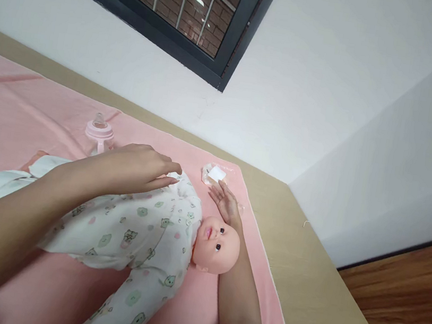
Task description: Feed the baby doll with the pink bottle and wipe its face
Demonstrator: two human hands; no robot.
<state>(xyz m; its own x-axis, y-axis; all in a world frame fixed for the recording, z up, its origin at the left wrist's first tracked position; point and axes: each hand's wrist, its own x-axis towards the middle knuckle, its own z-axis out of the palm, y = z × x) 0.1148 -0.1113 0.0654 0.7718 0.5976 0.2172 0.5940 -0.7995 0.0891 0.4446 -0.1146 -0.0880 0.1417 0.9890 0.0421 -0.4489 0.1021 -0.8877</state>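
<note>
A baby doll in a white romper printed with green and pink figures lies on its back, head to the right. My left hand reaches across its chest to the far shoulder. Thumb and forefinger stay apart there, with sleeve cloth showing between them; whether they touch it is hard to tell. My right forearm passes beyond the doll's head, partly hidden by it. Past the head, my right hand is open, fingers stretched towards a small white square piece lying on a crinkled packet.
A pink baby bottle with handle and clear teat stands behind my left wrist. A pink blanket covers much of the wooden tabletop. White walls and a dark-framed window border the far side.
</note>
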